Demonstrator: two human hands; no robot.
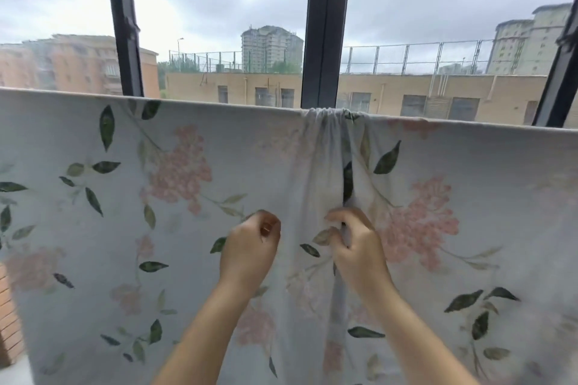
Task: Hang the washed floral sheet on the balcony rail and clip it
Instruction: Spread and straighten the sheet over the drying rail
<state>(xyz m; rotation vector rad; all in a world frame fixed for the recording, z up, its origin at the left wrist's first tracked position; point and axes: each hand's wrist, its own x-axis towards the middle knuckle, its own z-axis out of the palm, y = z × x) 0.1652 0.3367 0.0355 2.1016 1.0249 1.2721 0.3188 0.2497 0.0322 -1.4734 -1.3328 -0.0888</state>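
The floral sheet (pixel 125 197) hangs over the balcony rail and spans the full width of the view. Its top fold runs as a line that slopes slightly down to the right, and the rail itself is hidden beneath the cloth. The fabric is pale, printed with pink flower clusters and dark green leaves.

Left of centre the sheet lies flat. Directly below the central window post (pixel 327 25) it is gathered into a tight bunch (pixel 328 112) at the top fold. Vertical pleats run down from that bunch to the right hand.

The right hand (pixel 356 244) grips one of these pleats, with the fingers curled round a ridge of gathered cloth. The left hand (pixel 250 244) is just beside it, on the flat area of the sheet. Its fingers are curled and its thumb is pressed against the forefinger. Whether cloth is pinched between them cannot be told.

A second dark post (pixel 123 22) stands to the left. A brick wall (pixel 9 322) shows at the lower left edge. Beyond the glass are a low tan building (pixel 250 87) and tower blocks under an overcast sky.
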